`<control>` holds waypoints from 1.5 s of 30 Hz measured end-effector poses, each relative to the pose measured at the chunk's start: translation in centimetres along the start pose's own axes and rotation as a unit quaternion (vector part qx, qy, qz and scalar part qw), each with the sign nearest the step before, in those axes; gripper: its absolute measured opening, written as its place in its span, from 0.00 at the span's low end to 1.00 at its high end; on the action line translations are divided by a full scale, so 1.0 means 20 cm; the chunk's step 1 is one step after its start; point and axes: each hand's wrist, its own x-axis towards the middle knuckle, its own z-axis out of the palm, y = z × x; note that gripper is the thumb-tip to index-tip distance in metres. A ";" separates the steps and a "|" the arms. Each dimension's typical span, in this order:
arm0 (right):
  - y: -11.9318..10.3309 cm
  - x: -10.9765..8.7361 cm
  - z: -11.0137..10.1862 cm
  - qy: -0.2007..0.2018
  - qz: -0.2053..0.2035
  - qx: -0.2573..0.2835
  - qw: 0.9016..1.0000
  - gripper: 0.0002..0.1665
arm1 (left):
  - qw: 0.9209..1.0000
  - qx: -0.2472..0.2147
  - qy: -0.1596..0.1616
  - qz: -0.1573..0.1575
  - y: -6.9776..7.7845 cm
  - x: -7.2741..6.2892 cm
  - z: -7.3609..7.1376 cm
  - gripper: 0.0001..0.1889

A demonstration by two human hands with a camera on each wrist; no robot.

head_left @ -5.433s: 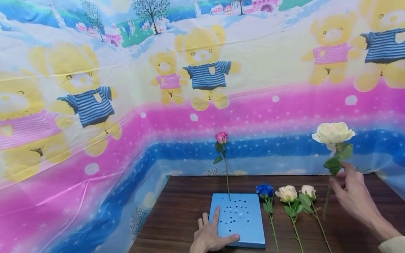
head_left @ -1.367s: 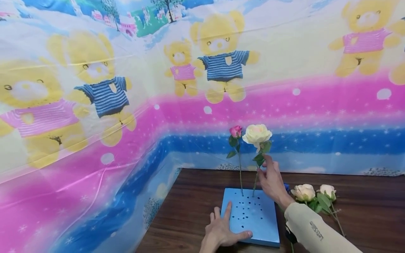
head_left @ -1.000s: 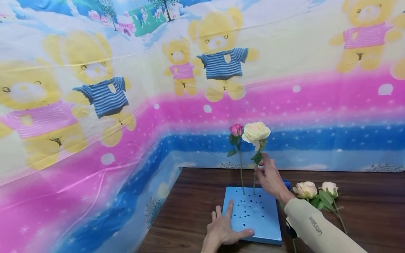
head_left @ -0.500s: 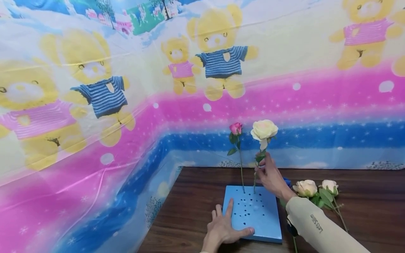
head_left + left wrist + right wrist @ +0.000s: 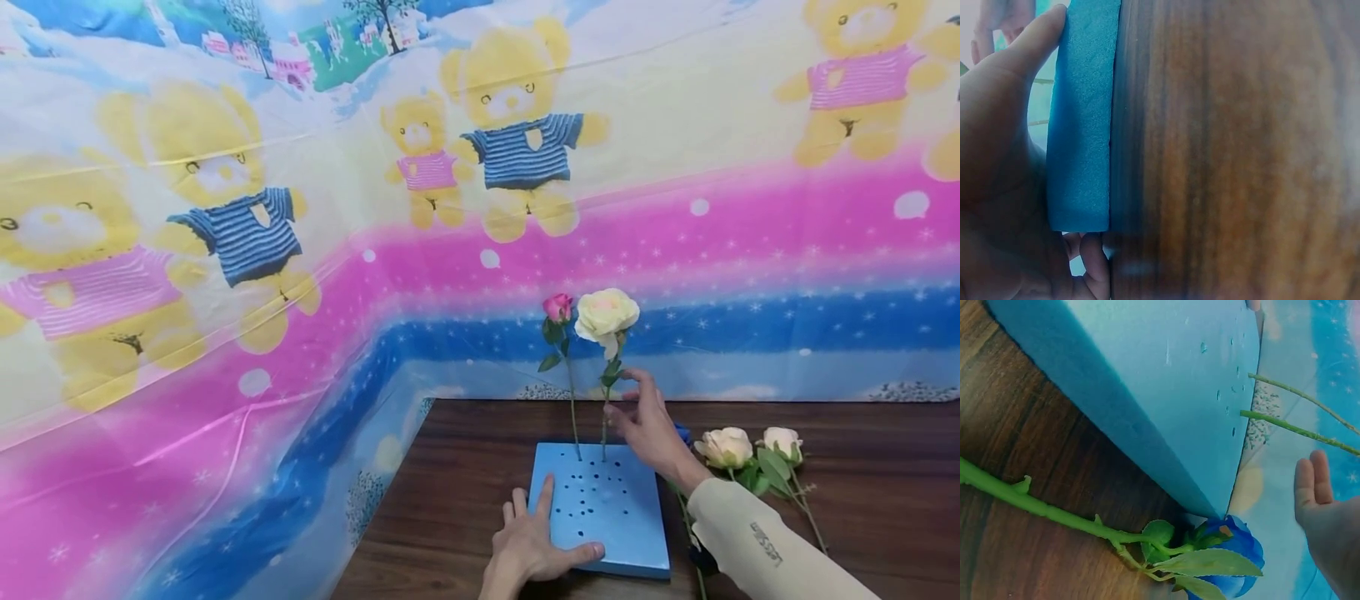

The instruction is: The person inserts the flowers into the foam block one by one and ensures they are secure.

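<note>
A blue foam block (image 5: 622, 533) with several small holes lies on the table. My left hand (image 5: 525, 542) rests spread on its left side, thumb along the near edge; the left wrist view shows the thumb (image 5: 1035, 40) against the block. A pink rose (image 5: 557, 307) stands upright in a far hole. Beside it a large white rose (image 5: 607, 315) stands with its stem in the block. My right hand (image 5: 652, 429) is beside the white rose's stem, fingers loosened; in the right wrist view both stems (image 5: 1297, 430) stand apart from the fingers (image 5: 1321, 478).
Right of the block lie a blue rose (image 5: 1235, 553), partly hidden by my right arm in the head view, and two cream roses, one (image 5: 724, 447) nearer and one (image 5: 782, 443) farther right. A bear-printed cloth (image 5: 450, 333) hangs behind the dark wooden table (image 5: 435, 500).
The white rose went from above the table's right side into the block. It tilted right, then back left. My right fingers have since opened off its stem. My left hand stayed on the block.
</note>
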 end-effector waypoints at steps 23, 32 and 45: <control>0.01 -0.08 -0.13 0.034 0.026 -0.015 0.999 0.55 | 1.000 -0.008 -0.003 0.009 0.01 -0.01 -0.01 0.68; -0.05 -0.14 -0.23 0.032 0.021 -0.006 0.999 0.57 | 1.000 -0.011 0.000 0.006 0.00 -0.01 0.01 0.68; -0.07 -0.25 -0.48 0.050 -0.015 -0.028 0.998 0.57 | 1.000 -0.026 -0.002 0.013 0.00 -0.01 0.00 0.68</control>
